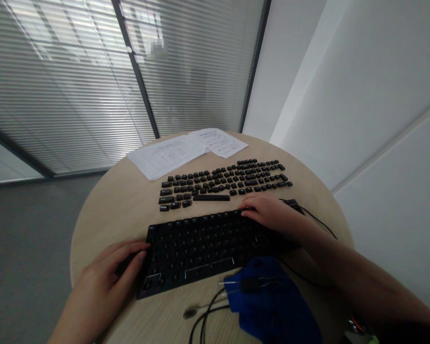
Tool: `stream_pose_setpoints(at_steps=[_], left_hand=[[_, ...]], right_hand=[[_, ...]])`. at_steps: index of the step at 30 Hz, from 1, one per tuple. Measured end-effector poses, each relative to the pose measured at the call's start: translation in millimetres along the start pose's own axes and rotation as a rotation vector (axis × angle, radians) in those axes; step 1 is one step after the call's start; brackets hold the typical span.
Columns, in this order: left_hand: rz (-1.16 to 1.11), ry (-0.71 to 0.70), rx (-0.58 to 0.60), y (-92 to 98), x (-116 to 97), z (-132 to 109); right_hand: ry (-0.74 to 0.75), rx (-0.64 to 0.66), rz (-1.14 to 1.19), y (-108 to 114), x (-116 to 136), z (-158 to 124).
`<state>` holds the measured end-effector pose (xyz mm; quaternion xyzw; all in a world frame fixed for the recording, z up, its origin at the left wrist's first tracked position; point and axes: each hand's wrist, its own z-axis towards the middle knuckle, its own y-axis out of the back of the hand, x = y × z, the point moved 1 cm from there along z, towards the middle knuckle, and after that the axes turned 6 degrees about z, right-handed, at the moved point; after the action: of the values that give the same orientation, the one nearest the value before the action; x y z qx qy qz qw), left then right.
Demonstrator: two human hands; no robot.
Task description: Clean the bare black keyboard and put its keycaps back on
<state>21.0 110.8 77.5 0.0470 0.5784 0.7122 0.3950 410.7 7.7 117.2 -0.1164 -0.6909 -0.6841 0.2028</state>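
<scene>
A blue cloth [272, 306] lies at the near edge of the worktop [103, 220], black cables [207, 313] beside it. My left hand [109, 270] has its fingers against the left end of the black keyboard [204, 244], mid-worktop; my right hand's [261, 209] fingers nearly meet at its far edge. I cannot tell whether either pinches. Beyond lie loose keycaps [251, 183], then printed papers [174, 155] by the far edge.

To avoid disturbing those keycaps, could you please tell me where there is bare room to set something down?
The widest patch of table lies left, between papers, loose keycaps, keyboard and left hand. A smaller one lies right of the keycaps, beyond the right forearm. The near right is crowded with a blue item and black cables.
</scene>
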Motion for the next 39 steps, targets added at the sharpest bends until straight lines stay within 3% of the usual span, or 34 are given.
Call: stream_pose_setpoints(at_steps=[11,19,22,26,29,32,36,39], left_hand=[[0.022,0.001,0.009,-1.1,1.1,-0.1],[0.015,-0.027,-0.010,-2.3,3.5,0.2],[0.003,-0.040,-0.032,-3.2,5.7,-0.9],[-0.005,-0.047,-0.056,-5.8,9.9,-2.0],[-0.007,-0.055,-0.061,-8.9,13.2,-2.6],[-0.007,-0.066,-0.062,-11.0,15.2,-3.6],[-0.012,-0.064,-0.042,-9.5,10.8,-4.8],[-0.041,-0.038,-0.020,-7.4,4.2,-5.0]], right_hand=[[0.044,0.036,-0.025,0.8,-4.0,3.3],[0.052,-0.042,0.088,-3.5,-15.9,-1.3],[0.010,-0.148,0.129,10.6,-26.9,-7.9],[-0.055,-0.306,0.055,45.0,-42.4,-4.2],[-0.097,-0.281,-0.082,69.5,-54.8,22.3],[-0.192,-0.244,-0.198,84.0,-73.9,66.3],[-0.241,-0.191,-0.210,85.3,-103.6,124.7],[-0.246,-0.140,-0.209,78.4,-118.8,152.4]])
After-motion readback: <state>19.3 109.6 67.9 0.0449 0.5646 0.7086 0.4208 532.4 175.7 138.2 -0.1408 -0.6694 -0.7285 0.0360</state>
